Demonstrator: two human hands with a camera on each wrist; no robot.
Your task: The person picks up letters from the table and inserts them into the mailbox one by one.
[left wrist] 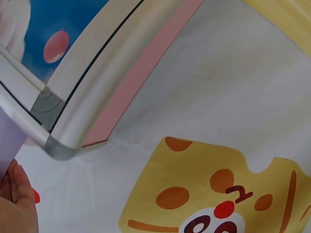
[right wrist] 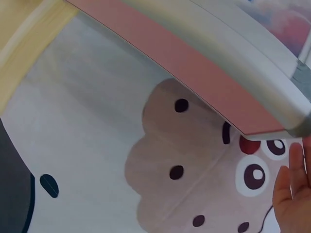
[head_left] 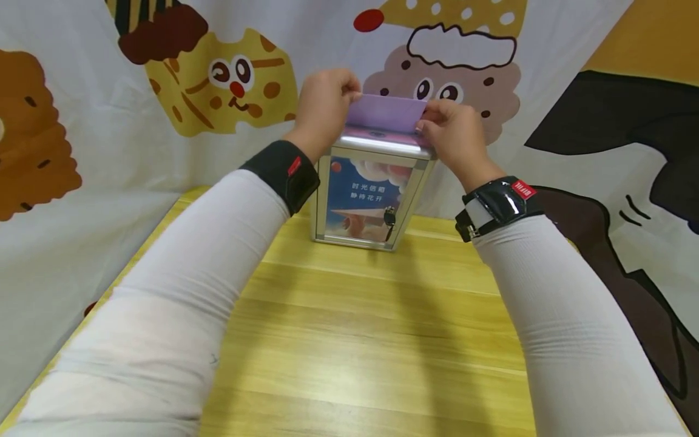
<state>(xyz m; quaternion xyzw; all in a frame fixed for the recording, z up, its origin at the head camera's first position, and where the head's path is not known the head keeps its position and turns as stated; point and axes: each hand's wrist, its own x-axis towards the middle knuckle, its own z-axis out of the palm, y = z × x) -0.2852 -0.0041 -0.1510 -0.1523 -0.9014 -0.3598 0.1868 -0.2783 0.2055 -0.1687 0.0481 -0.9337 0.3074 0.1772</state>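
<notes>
A flat purple envelope [head_left: 384, 114] stands on edge over the top of a silver-framed letter box [head_left: 323, 200]. My left hand [head_left: 326, 106] pinches its left end between thumb and fingers. At the other end my right hand [head_left: 457, 135] pinches the right side, thumb toward me, close to the box's top corner. The envelope's lower edge meets the pink top around a dark slot mark. In the left wrist view, the left fingers [left wrist: 19, 187] show beside a strip of the envelope. The right wrist view has the right hand [right wrist: 295, 196] at the box corner, its grip mostly cut off.
The box stands at the back of a yellow wood-grain table [head_left: 333, 340]. A lock with keys [head_left: 389, 218] hangs on its picture-covered front door. Right behind it is a white cloth [head_left: 327, 36] printed with cartoon foods.
</notes>
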